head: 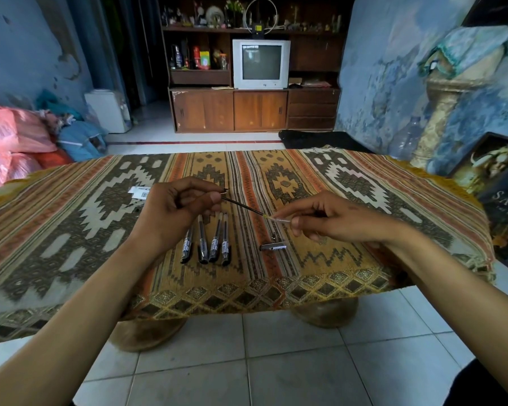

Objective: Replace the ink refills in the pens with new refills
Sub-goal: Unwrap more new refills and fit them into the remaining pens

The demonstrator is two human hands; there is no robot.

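Observation:
My left hand pinches one end of a thin dark ink refill that slants down to the right above the table. My right hand pinches a clear pen barrel whose mouth meets the refill's lower tip. Several capped pens lie side by side on the patterned tablecloth, just below my left hand. A dark pen cap and a small pen tip piece lie on the cloth under my right hand.
A white label or packet lies on the cloth behind my left hand. The table's front edge hangs over a white tiled floor. A framed picture and a dark book lean at the right.

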